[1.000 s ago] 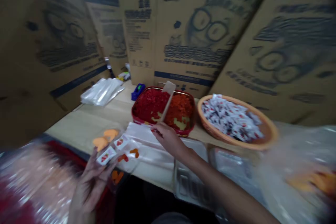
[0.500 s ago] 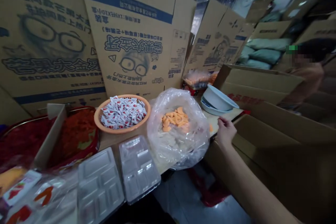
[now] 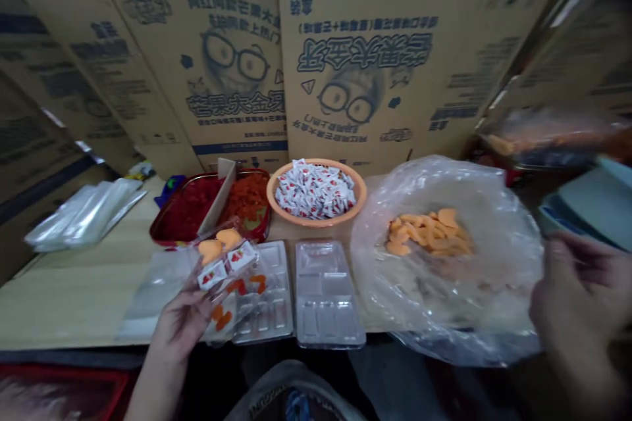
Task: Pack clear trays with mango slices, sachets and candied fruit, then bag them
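At the left front, my left hand (image 3: 185,319) is closed on the edge of a filled clear plastic tray (image 3: 239,306), tilted up. In it lie orange heart-like pieces (image 3: 210,251), white sachets with red print (image 3: 212,275) and small red-orange pieces. Behind it is an unfilled clear tray (image 3: 276,276), partly covered; beside that lies a second clear tray (image 3: 330,296). My right hand (image 3: 582,302), blurred at the right edge, has its fingers curled in; whatever they hold, if anything, is hidden. It is nearest the large clear bag (image 3: 498,243) of orange pieces (image 3: 429,233).
An orange basket (image 3: 273,204) of sachets stands at the back middle. Left of it is a red-rimmed container (image 3: 157,230) with red and orange pieces, split by cardboard. Clear bags (image 3: 86,214) lie far left. Pale blue bowls (image 3: 587,200) stand right. Cardboard boxes (image 3: 365,66) wall the back.
The view has swung left, bringing my left hand and the filled tray fully into sight. My right hand has come from the open carton toward the bag's right side.
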### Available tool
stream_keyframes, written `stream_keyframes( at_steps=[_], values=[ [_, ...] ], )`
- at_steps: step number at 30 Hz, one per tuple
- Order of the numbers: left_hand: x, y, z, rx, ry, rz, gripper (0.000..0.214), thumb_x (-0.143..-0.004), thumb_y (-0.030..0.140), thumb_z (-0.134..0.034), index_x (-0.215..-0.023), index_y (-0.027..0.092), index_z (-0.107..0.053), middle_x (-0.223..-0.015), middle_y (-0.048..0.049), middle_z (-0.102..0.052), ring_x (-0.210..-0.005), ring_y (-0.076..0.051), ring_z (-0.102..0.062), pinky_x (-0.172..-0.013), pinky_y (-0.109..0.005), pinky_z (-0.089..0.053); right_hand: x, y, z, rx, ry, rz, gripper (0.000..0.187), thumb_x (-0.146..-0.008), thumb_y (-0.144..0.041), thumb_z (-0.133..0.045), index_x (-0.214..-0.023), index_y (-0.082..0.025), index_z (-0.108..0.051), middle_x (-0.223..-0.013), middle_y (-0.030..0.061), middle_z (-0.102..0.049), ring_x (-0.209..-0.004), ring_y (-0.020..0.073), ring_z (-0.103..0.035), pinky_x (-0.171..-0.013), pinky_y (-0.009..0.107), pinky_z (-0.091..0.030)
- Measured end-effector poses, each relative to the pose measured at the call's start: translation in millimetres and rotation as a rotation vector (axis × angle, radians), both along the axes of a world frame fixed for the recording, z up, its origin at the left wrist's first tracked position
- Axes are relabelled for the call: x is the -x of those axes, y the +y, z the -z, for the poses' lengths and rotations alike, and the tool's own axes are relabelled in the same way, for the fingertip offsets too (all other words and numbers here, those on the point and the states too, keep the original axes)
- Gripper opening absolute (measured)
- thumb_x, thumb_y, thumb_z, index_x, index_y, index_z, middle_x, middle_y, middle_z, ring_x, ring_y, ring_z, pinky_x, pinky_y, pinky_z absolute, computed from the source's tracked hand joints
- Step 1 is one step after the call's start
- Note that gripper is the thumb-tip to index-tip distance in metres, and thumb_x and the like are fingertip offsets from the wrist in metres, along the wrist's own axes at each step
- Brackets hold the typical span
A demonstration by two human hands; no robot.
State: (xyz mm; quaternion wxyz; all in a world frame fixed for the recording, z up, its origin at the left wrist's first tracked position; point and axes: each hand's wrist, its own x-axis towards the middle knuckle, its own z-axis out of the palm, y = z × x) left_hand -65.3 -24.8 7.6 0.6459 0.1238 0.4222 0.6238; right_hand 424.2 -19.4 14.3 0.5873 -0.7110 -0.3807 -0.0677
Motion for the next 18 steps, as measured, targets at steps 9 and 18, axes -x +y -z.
stream_keyframes(
  at_steps=[9,18],
  values=[
    [40,-38,4.6,-0.045,-0.061,-0.025,0.078,-0.065,-0.004,-0.043,-0.132,0.036,-0.036,-0.117,-0.0024,-0.061,-0.095,-0.022,-0.062,-0.074,-0.032,-0.053,274,62,40.4,0.455,-0.646,-0.913,0.030,-0.084,-0.031,-0.045,-0.109,-0.017,-0.053,-0.114,0.0137,-0.056,-0.105,0.0276,-0.050,-0.088,0.048,-0.039],
    [66,-65,31.8,-0.059,-0.128,0.004,0.082,-0.064,-0.003,-0.045,-0.134,0.036,-0.031,-0.128,-0.0041,-0.052,-0.109,-0.026,-0.054,-0.089,-0.043,-0.045,257,96,79.9,0.514,-0.919,-0.955,0.040,-0.084,-0.036,-0.045,-0.117,-0.012,-0.050,-0.119,0.0163,-0.054,-0.111,0.0276,-0.047,-0.093,0.043,-0.034]
  ],
)
